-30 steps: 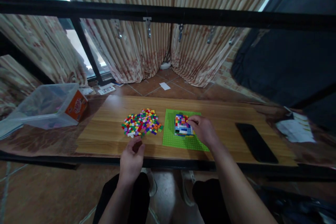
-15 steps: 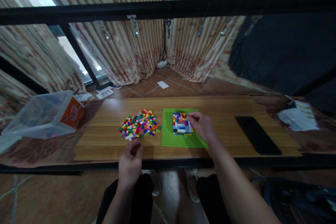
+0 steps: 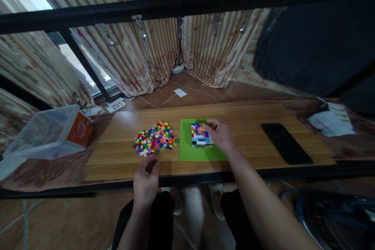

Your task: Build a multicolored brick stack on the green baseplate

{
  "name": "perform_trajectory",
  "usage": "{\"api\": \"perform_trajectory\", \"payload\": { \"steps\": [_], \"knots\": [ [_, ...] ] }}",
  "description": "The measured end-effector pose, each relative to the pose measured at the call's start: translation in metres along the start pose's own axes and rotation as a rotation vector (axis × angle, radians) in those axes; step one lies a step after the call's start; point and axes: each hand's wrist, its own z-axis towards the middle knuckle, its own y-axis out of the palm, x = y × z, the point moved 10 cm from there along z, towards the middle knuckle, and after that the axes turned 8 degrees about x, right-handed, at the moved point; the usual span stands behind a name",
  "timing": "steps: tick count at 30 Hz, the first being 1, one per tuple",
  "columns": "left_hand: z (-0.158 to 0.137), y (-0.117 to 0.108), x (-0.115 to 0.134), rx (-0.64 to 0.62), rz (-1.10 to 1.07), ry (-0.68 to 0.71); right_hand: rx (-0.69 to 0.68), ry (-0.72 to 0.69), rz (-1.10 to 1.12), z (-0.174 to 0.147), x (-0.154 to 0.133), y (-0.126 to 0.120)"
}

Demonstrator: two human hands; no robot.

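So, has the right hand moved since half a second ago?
Yes, slightly: judged against the green baseplate, the right hand has shifted left, farther over the brick block.

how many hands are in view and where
2: the left hand by the near edge of the brick pile, the right hand at the brick build on the green baseplate.

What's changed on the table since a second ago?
The right hand has shifted slightly left and away from the person, over the block build. Whether it took or released a brick isn't clear. The left hand stays by the near edge of the brick pile; the green baseplate and black slab haven't moved.
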Motion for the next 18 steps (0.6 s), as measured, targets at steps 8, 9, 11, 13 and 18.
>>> {"api": "perform_trajectory", "payload": {
  "steps": [8, 9, 11, 13, 18],
  "knots": [
    [0.0, 0.0, 0.001, 0.002, 0.019, 0.044, -0.054, 0.045, 0.075, 0.0, 0.011, 0.011],
    [0.0, 0.001, 0.0, -0.001, 0.013, 0.044, -0.057, 0.048, 0.084, 0.0, 0.012, 0.012],
    [0.001, 0.003, -0.003, -0.011, -0.002, 0.045, -0.06, 0.039, 0.104, 0.0, 0.013, 0.014],
    [0.001, 0.005, -0.005, -0.015, -0.018, 0.051, -0.057, 0.026, 0.119, 0.0, 0.013, 0.015],
    [-0.003, 0.005, -0.003, -0.001, -0.058, 0.048, -0.088, 0.109, 0.168, -0.001, 0.021, 0.016]
  ]
}}
